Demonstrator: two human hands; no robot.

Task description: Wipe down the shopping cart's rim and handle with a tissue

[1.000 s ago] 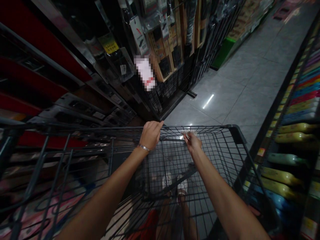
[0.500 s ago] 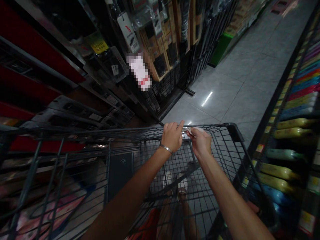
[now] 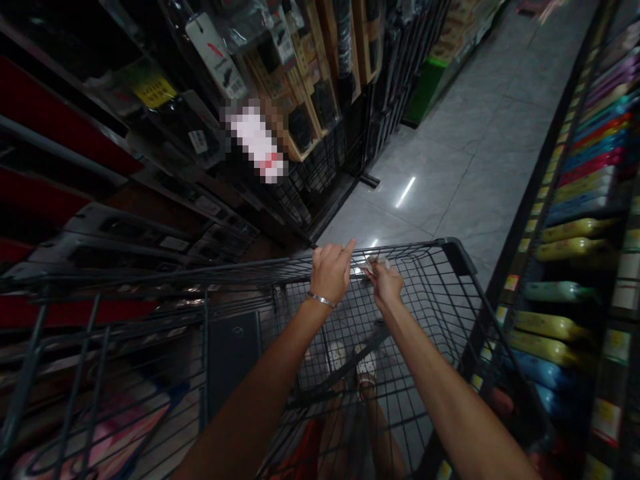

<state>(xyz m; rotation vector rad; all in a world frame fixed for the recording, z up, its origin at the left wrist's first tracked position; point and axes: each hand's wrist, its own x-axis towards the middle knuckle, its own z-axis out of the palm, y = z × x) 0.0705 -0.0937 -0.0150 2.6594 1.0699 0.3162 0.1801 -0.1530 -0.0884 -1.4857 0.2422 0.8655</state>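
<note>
My left hand [image 3: 331, 273], with a silver bracelet at the wrist, is closed over the far top rim of a dark wire shopping cart [image 3: 457, 257]. Its index finger points out along the rim. Just to the right, my right hand [image 3: 387, 283] pinches a small crumpled white cloth or tissue [image 3: 377, 261] against the same rim. The cloth's full shape is partly hidden by my fingers. Both forearms reach across the cart basket, and its wire mesh shows my feet below.
Packaged goods [image 3: 300, 93] hang on a dark rack ahead and left. A green-sided display [image 3: 423, 90] stands farther along the grey tiled floor [image 3: 450, 153]. Shelves with several coloured bottles [image 3: 565, 248] run close on the right. A dark flat panel [image 3: 233, 360] is at the cart's left.
The view has shifted slightly, so racks and cart appear farther left. My right hand has moved a little left with the cloth, which shows more crumpled; my left hand stays on the rim.
</note>
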